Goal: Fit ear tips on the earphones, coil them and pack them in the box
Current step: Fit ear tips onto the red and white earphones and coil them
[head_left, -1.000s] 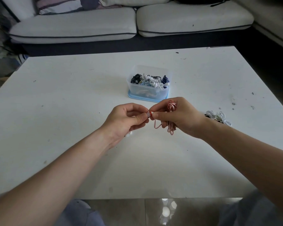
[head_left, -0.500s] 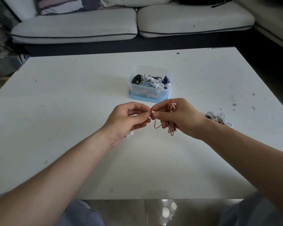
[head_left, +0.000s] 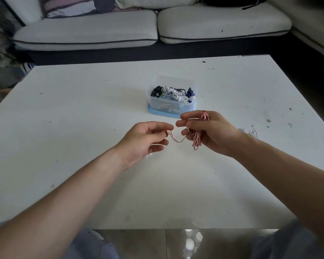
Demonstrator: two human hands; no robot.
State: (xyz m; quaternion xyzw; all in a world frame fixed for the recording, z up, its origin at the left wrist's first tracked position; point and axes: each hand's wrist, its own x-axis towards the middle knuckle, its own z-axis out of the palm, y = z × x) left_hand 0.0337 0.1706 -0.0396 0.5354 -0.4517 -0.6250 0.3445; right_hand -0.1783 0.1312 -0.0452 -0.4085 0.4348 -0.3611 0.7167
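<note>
My right hand [head_left: 212,132] holds a coiled bundle of red-and-white earphones [head_left: 198,137] over the middle of the white table [head_left: 82,113]. A short slack stretch of the same cable runs left to my left hand [head_left: 146,140], which pinches its end between thumb and forefinger; the earbud there is hidden by the fingers. Behind the hands stands a clear plastic box [head_left: 171,105] on a blue lid, filled with several coiled black, white and blue earphones.
A loose pile of white earphones [head_left: 252,133] lies on the table just right of my right wrist. A grey sofa [head_left: 148,28] runs along the far side. The table's near edge is at the bottom, over a glossy floor.
My hands, which were touching at the fingertips, have moved apart. A short length of cable now hangs between them.
</note>
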